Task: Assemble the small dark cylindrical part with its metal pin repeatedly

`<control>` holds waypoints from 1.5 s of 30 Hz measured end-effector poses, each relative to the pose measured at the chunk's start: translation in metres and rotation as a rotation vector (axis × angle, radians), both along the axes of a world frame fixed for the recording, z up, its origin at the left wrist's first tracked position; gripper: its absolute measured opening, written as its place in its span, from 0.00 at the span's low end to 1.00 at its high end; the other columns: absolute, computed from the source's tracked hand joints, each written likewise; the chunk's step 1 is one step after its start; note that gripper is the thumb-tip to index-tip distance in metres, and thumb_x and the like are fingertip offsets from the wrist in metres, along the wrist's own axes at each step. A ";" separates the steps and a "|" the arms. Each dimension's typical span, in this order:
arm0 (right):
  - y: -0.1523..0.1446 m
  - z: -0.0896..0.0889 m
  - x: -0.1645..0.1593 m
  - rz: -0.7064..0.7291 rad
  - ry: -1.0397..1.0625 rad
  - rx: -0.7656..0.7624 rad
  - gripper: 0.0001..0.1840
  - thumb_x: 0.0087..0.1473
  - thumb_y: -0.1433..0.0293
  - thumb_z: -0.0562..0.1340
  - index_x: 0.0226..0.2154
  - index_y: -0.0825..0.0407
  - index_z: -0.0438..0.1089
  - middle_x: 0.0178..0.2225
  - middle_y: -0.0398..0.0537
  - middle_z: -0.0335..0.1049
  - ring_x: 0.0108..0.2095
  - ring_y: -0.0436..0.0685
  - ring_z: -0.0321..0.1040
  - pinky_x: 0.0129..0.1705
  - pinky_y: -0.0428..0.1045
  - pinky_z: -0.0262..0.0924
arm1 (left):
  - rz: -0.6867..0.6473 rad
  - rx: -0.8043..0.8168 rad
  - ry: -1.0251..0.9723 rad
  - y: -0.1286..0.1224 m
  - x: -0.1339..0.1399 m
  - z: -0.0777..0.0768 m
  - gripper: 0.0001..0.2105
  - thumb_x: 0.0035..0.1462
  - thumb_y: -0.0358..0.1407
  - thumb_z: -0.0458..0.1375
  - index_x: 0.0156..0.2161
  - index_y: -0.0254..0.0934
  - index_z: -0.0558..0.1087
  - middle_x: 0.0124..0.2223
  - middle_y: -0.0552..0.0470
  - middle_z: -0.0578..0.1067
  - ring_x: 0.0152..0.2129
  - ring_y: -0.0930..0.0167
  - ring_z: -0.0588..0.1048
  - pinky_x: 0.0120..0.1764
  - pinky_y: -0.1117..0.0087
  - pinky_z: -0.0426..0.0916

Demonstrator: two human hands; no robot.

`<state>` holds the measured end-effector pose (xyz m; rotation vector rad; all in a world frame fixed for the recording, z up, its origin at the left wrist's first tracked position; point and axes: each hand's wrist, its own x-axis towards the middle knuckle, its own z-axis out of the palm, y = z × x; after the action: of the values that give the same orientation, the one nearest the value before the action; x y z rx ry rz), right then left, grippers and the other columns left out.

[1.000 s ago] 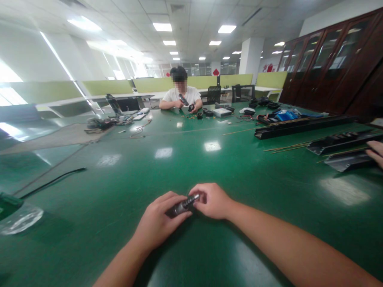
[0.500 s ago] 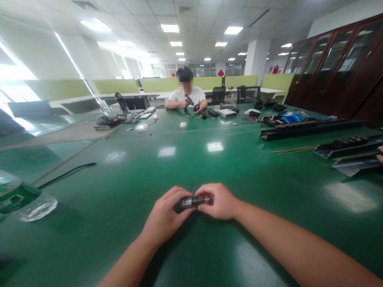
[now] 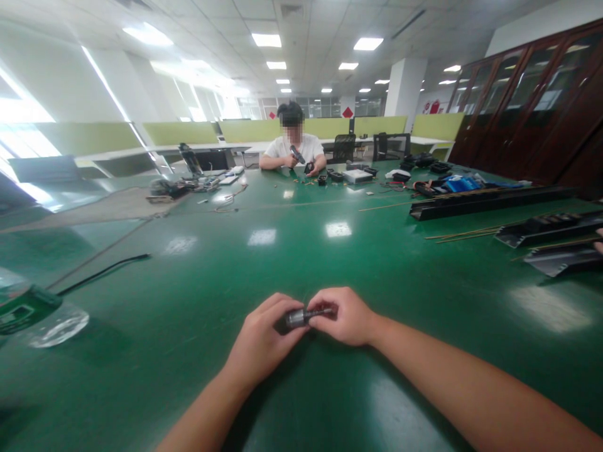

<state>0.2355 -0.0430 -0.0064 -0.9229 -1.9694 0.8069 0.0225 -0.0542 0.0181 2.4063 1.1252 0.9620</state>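
Observation:
Low over the green tabletop, a small silver-and-dark metal cylinder [image 3: 296, 318] lies sideways between my hands, looking like a small motor or tool part. My left hand [image 3: 266, 333] is closed around its thicker end, thumb below and fingers above. At the right, a thinner dark shaft [image 3: 320, 312] runs out of the cylinder, and my right hand [image 3: 346, 317] pinches around it with thumb and fingertips. The fingers partly cover both ends, so I cannot tell the exact kind of part.
A water bottle [image 3: 38, 314] lies at left by a black cable [image 3: 108, 273]. Black metal channels [image 3: 490, 204] and thin brass-coloured rods [image 3: 466, 235] lie right. Across the green table [image 3: 226, 263], a person [image 3: 292, 150] holds a power drill [image 3: 296, 155]; another person's fingers show at the right edge.
My fingers on the right have shifted slightly, and the shaft shows thinner beside the cylinder. Both hands keep their places and grip; the view has moved only a little.

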 end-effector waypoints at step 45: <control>0.000 0.003 0.001 -0.011 -0.039 0.021 0.04 0.51 0.70 0.67 0.32 0.52 0.77 0.30 0.46 0.75 0.30 0.52 0.69 0.33 0.45 0.61 | 0.025 0.021 -0.001 0.000 -0.002 -0.001 0.07 0.57 0.36 0.62 0.42 0.40 0.76 0.40 0.50 0.75 0.38 0.69 0.74 0.41 0.70 0.71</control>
<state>0.2367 -0.0427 -0.0032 -0.9432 -2.0009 0.7653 0.0206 -0.0546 0.0174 2.4130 1.1526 0.9876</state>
